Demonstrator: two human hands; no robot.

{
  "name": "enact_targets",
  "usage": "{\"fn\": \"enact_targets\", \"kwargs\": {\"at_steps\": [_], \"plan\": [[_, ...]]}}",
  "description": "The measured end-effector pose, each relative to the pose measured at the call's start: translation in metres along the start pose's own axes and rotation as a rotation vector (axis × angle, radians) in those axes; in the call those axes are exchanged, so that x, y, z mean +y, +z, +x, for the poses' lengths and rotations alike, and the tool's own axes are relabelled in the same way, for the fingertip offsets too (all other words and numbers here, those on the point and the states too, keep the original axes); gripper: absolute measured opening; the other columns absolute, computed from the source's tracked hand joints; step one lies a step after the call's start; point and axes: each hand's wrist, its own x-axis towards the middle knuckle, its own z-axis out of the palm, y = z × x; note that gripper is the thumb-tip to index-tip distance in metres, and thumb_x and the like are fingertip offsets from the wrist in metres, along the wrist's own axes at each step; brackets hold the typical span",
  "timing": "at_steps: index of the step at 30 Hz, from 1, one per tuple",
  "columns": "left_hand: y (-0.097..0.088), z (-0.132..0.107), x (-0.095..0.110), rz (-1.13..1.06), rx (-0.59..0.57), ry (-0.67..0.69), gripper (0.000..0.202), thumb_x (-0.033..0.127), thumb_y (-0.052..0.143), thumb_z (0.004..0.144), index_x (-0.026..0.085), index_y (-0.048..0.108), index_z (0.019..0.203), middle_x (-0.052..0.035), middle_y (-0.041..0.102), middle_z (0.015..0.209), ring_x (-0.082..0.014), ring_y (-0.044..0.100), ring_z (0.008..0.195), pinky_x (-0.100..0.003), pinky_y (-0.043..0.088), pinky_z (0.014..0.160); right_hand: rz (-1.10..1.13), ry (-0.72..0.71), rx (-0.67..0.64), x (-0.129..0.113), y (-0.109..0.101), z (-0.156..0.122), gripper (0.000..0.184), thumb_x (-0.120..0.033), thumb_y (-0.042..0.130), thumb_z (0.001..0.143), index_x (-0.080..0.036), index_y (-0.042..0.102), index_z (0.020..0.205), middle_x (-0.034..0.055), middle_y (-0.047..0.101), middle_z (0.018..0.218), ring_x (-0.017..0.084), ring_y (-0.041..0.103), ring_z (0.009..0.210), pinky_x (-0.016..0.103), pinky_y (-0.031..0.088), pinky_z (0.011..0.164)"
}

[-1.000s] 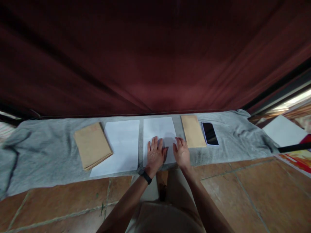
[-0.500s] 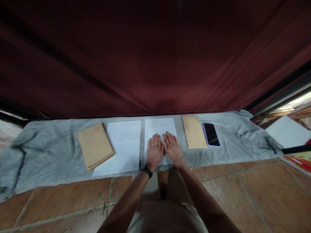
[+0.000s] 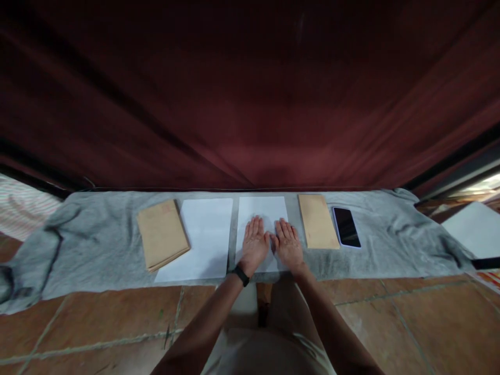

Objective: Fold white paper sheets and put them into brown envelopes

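The left hand [image 3: 255,242] is resting palm-down on a white sheet [image 3: 261,207], its fingers stretching out flat and close together toward twelve o'clock. The right hand [image 3: 288,246] is lying palm-down on the same sheet at its right edge, fingers extending toward eleven o'clock and slightly parting. Both hands are keeping loose and flat — the thumbs are pointing at each other, though whether they are touching is hard to tell.

From the hands, a second white sheet [image 3: 207,224] is lying at nine o'clock, just beside the first; a stack of brown envelopes [image 3: 163,233] is overlapping its far-left edge. Another brown envelope [image 3: 318,221] is sitting between two and three o'clock, with a phone [image 3: 347,227] lying just beyond it — all of this is resting on a grey cloth [image 3: 97,234].
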Motion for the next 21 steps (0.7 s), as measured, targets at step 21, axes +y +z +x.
{"fn": "enact_targets", "kwargs": {"at_steps": [21], "plan": [[0.019,0.072,-0.043,0.072,-0.016,-0.119,0.062,0.035,0.028,0.102,0.001,0.035,0.154,-0.0203,0.033,0.162,-0.0272,0.023,0.154,-0.046,0.021,0.126,0.080,0.105,-0.028,-0.007,-0.005,0.024,0.047,-0.030,0.036,0.106,-0.016,0.050,0.148,0.0164,0.053,0.150,0.030,0.047,0.141,0.056,0.023,0.122]]}}
